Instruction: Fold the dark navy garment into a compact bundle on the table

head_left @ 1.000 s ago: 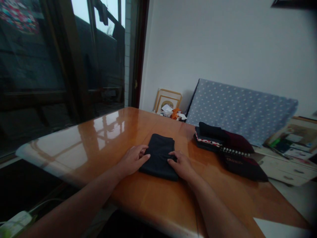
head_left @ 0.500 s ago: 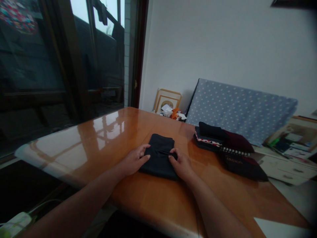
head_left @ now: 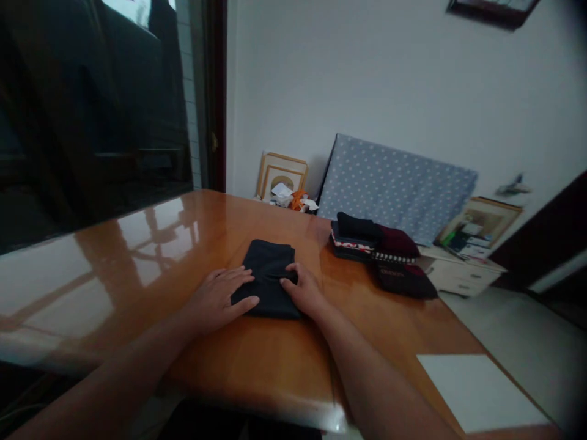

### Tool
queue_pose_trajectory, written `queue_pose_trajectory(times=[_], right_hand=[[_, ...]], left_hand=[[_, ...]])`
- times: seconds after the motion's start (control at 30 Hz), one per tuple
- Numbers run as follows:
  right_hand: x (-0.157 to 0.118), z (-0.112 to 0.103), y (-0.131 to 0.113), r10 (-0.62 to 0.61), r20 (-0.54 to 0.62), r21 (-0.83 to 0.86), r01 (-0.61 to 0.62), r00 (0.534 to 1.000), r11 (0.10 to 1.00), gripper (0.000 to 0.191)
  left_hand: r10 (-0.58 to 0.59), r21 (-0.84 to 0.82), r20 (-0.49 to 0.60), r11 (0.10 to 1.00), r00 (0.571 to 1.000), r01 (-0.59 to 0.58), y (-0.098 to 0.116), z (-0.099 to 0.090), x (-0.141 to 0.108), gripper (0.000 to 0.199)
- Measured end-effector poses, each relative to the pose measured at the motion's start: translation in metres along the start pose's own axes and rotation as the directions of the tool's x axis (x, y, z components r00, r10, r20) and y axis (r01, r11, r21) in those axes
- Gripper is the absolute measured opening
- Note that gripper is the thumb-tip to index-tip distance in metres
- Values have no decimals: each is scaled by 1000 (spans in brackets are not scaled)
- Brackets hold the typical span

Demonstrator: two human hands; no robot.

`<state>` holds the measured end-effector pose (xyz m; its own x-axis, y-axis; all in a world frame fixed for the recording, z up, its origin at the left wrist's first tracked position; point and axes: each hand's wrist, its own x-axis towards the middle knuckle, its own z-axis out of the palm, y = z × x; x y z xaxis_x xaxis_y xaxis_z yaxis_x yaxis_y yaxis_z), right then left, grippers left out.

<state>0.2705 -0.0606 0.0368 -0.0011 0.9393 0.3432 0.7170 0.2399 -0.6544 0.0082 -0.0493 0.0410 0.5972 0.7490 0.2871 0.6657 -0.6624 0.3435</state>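
Folded dark garment [head_left: 270, 275] near the table's [head_left: 261, 360] front edge, between left fingers [head_left: 238, 275], spread over it, and right fingers [head_left: 291, 275], pinching it.

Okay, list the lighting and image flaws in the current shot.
Head view: dim overall, with pale reflections glaring on the left of the glossy table; head view: glass doors nearly black; head view: shadow darkens the upper right corner; head view: folded dark cloth shows only faint creases.

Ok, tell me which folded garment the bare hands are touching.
The flat, dark navy garment, set apart on the glossy wooden table; the other folded clothes are piled together.
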Motion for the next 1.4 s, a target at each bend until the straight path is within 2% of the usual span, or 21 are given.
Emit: queue_pose_trajectory(times=[0.07,0.13,0.2,0.3,0.37,0.43,0.53,0.73,0.8,0.87,0.97,1.03,1.13,1.2,1.27,1.4], right_hand=[[-4,-9,-8,-70,-56,-69,66,996,995,35],[-10,-20,-19,-167,-43,-116,161,985,980,40],[-20,-31,-30,-250,92,-129,261,964,957,53],[-34,-39,-40,-294,395,-127,369,870,921,87],[-40,-37,-41,-274,498,-146,391,823,909,99],[-41,-32,-41,-257,499,-194,395,828,898,92],[-38,-29,-44,-277,438,-251,412,855,876,64],[-32,-35,-47,-320,328,-210,399,889,893,35],[-29,-36,-45,-306,294,-183,367,906,912,30],[-27,-37,-44,-284,268,-155,333,920,930,26],[-27,-42,-42,-265,290,-98,304,919,948,23],[-29,-47,-38,-256,337,-52,289,906,956,33],[-32,-54,-26,-218,414,-27,251,884,968,87],[-31,-55,-17,-175,437,-51,219,882,974,107],[-27,-55,-11,-155,435,-70,205,887,976,110],[-22,-54,-12,-172,408,-69,218,896,973,102]], left_hand=[[-8,24,8,1000,1000,8,-4,4,3,61],[-13,33,8,999,1000,13,-8,7,5,62],[-19,34,9,999,1000,18,-10,7,6,64],[-30,32,23,999,999,29,-11,6,7,67],[-38,27,43,999,998,37,-11,6,7,68],[-42,21,58,999,997,41,-12,6,8,69],[-35,4,58,999,998,35,-13,6,7,75],[-29,-46,32,998,999,30,-9,3,2,92],[-39,-58,1,998,999,39,-9,3,0,87],[-42,-73,-28,997,999,40,-10,3,-1,72],[-14,-113,-36,994,999,10,-13,3,-3,50],[-9,-136,-48,991,999,2,-16,4,-4,44],[-29,-160,-82,987,996,16,-17,5,-5,41],[-34,-183,-93,983,995,16,-16,5,-5,40],[-30,-220,-106,976,994,6,-14,3,-4,39],[-51,-354,-106,935,993,10,-10,-1,-3,35]])
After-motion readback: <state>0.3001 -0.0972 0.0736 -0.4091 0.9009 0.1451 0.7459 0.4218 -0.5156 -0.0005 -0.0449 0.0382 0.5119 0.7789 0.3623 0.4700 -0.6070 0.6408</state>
